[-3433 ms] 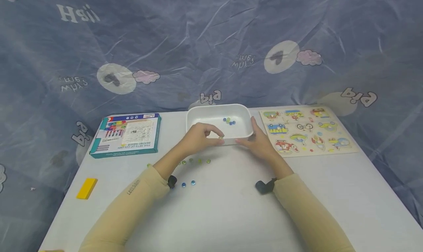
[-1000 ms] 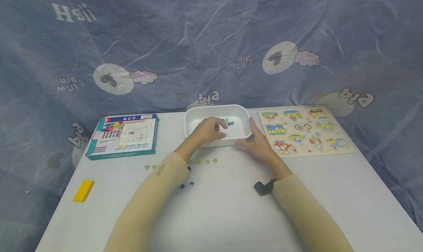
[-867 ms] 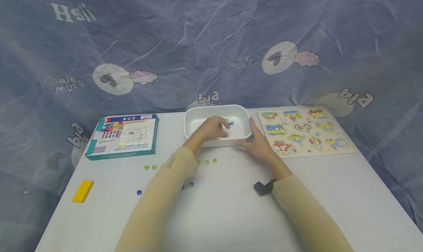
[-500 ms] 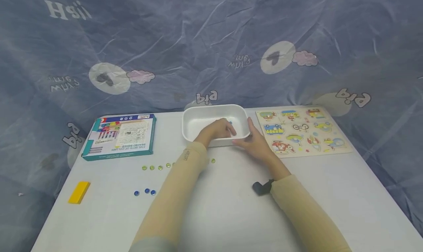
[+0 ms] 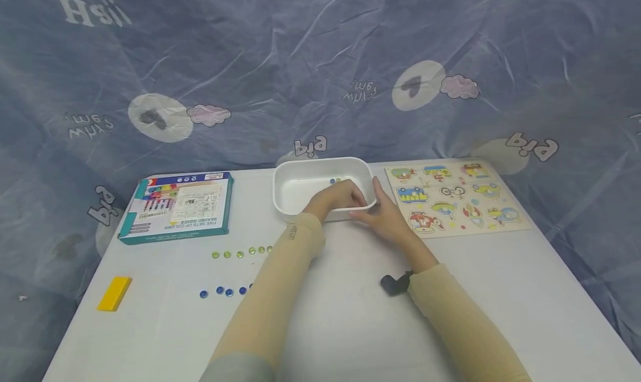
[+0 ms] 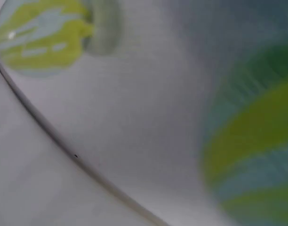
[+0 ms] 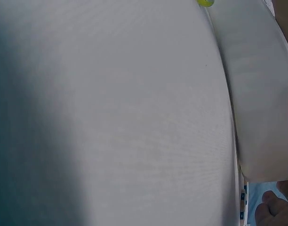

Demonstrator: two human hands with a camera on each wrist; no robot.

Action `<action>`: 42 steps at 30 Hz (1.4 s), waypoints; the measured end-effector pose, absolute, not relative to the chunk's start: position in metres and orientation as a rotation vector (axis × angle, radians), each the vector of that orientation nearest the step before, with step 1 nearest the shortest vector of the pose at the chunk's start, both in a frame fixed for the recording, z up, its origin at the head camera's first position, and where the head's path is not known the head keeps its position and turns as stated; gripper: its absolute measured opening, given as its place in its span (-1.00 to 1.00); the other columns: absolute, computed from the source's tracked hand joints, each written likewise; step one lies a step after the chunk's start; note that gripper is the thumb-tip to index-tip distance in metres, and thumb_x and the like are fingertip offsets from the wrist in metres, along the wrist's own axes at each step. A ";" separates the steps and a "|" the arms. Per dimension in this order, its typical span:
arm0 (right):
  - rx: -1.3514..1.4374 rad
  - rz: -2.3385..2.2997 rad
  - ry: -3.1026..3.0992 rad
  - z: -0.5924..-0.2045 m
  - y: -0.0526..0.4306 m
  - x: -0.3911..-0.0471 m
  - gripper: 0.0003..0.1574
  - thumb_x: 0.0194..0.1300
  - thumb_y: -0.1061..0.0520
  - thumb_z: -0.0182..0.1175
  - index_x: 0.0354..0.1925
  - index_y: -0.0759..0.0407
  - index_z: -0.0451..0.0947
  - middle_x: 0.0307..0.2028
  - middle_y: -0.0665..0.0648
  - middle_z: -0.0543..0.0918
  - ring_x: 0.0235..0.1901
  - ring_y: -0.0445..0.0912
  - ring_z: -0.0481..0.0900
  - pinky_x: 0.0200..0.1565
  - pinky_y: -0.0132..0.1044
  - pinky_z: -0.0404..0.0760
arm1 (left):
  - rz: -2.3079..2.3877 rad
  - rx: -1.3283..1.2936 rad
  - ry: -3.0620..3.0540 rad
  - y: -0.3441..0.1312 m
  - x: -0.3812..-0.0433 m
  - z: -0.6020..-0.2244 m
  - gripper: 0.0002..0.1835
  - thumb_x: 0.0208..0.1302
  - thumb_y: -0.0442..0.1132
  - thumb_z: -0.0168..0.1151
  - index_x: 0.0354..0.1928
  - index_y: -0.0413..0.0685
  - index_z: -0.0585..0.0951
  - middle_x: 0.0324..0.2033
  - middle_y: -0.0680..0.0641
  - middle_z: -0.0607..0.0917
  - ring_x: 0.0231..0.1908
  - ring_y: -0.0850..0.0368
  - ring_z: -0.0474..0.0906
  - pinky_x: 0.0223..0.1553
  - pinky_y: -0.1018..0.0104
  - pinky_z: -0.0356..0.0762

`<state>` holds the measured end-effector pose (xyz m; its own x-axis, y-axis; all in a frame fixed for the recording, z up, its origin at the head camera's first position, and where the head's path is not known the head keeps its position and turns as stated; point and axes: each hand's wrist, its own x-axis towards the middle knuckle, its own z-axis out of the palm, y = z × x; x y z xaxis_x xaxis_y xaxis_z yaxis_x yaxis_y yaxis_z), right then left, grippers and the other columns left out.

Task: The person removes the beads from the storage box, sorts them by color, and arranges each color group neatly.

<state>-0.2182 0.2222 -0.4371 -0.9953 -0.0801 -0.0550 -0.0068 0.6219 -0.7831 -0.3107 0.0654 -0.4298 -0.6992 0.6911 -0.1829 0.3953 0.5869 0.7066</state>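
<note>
A white tray [image 5: 295, 195] stands near the back of the table with a few blue and green marbles [image 5: 333, 181] inside. My left hand [image 5: 336, 195] reaches over its front wall into the right part, fingers bent downward; their tips are hidden, so I cannot tell whether they hold anything. My right hand [image 5: 388, 218] grips the tray's front right corner, thumb at the front wall and index finger along the right side. Green marbles [image 5: 240, 254] lie in a row on the table, partly hidden by my left sleeve. Blue marbles [image 5: 229, 292] form a row nearer me.
A flat bead-toy box [image 5: 177, 208] lies left of the tray. To its right is a wooden puzzle board [image 5: 455, 198] with vehicle pictures. A yellow block [image 5: 114, 293] rests near the left table edge. Patterned blue-grey cloth [image 5: 280, 81] hangs behind the table.
My left hand, which earlier pinched a small green marble at the tray's front rim, has moved right and down into the tray. My right hand keeps hold of the corner.
</note>
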 end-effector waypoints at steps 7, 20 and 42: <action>-0.089 -1.328 2.764 -0.436 0.222 -0.218 0.44 -0.04 -0.43 0.30 0.47 -0.19 -0.44 0.50 -0.04 -0.22 0.49 0.01 -0.18 0.43 0.04 -0.05 | 0.922 0.851 2.406 0.065 -0.312 -0.428 -0.74 0.03 -0.34 0.33 -0.17 0.01 0.71 -0.38 0.03 0.70 -0.35 0.22 0.55 -0.21 0.42 0.51; -0.053 -1.316 2.777 -0.435 0.222 -0.219 0.46 -0.07 -0.46 0.30 0.47 -0.21 -0.43 0.50 -0.01 -0.19 0.49 0.04 -0.17 0.43 0.07 -0.07 | 0.933 0.352 2.778 0.047 -0.319 -0.422 -0.45 0.01 -0.22 0.41 0.11 0.06 0.49 0.07 -0.01 0.58 0.11 0.04 0.47 0.21 0.11 0.38; -0.033 -1.352 2.743 -0.439 0.222 -0.219 0.42 -0.07 -0.44 0.31 0.45 -0.31 -0.42 0.50 -0.11 -0.22 0.50 -0.01 -0.20 0.43 0.05 -0.09 | 0.889 0.086 2.851 0.040 -0.319 -0.428 -0.76 0.13 -0.20 0.29 -0.14 -0.03 0.57 -0.15 -0.03 0.64 -0.12 0.03 0.56 0.00 0.13 0.50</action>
<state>-0.2187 0.2223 -0.4388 -0.9962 -0.0565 -0.0656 0.0176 0.6097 -0.7924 -0.3186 0.0404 -0.4280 -0.9865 0.1001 -0.1293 0.0088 0.8222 0.5692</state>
